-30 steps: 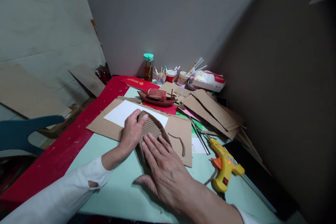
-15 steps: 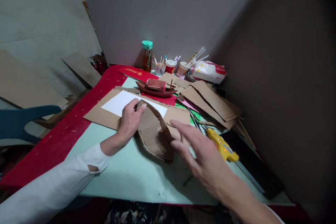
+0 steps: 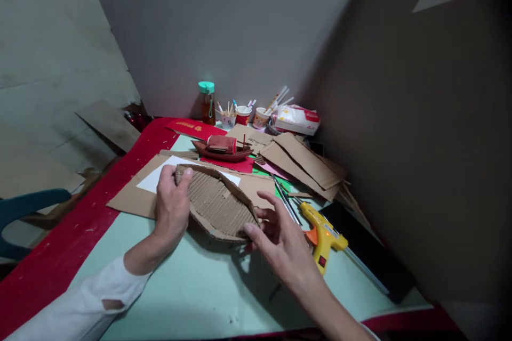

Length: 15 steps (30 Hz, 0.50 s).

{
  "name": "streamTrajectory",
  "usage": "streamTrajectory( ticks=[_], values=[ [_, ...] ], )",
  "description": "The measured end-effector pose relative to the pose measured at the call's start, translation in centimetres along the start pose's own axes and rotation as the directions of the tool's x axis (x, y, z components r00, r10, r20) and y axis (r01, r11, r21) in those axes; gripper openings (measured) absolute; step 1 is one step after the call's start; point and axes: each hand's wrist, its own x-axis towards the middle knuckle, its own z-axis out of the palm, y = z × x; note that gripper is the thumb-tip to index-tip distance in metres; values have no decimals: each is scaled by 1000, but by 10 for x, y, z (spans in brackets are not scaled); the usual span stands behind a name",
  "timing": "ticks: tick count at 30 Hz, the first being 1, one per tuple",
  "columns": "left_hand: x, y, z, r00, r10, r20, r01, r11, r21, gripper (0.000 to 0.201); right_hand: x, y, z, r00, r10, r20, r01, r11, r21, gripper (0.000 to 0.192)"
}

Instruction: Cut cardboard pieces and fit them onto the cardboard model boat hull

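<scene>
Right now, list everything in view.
cardboard hull: one, brown, between hands
model boat: one, maroon, beyond hull
cups: three, mixed, back
bottle: one, teal lid, back
pack: one, white and red, back
cardboard pieces: several, brown, right and left
paper sheet: one, white, beyond hull
glue gun: one, yellow, right
tools: count unclear, silver, right
slab: one, black, right
chair: one, blue, left
table: one, red and green, below
left hand: one, bare, hull's left
right hand: one, bare, hull's right

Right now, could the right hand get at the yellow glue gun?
Probably yes: the glue gun lies close beside the right hand, with nothing visible between them. That hand would first have to let go of the cardboard hull, whose other end the left hand holds.
</scene>
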Motion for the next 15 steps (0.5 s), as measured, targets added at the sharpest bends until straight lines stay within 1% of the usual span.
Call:
streamTrajectory(
  ticks=[2, 4, 7, 10, 12, 15],
  values=[
    [0, 3, -2, 999, 33, -25, -33, 999, -6, 18, 3, 0, 1, 1000, -15, -24, 16, 998, 66, 52],
    [0, 7, -4, 998, 66, -14, -66, 998, -1, 22, 3, -1, 1, 1000, -14, -11, 15, 997, 74, 47],
    [-4, 16, -9, 994, 97, 44, -98, 995, 20, 28, 0, -2, 0, 999, -42, -13, 42, 999, 13, 43],
    [-8, 20, -13, 992, 108, 70, -111, 993, 41, 29, -3, 0, 2, 991, -92, -102, 87, 995, -56, 41],
    [-9, 21, -14, 991, 112, 76, -117, 992, 56, 29, -5, 2, 5, 980, -110, -166, 93, 990, -108, 42],
    [-9, 21, -16, 991, 111, 79, -120, 987, 108, 28, -6, 6, 8, 974, -136, -179, 104, 979, -177, 43]
  ],
)
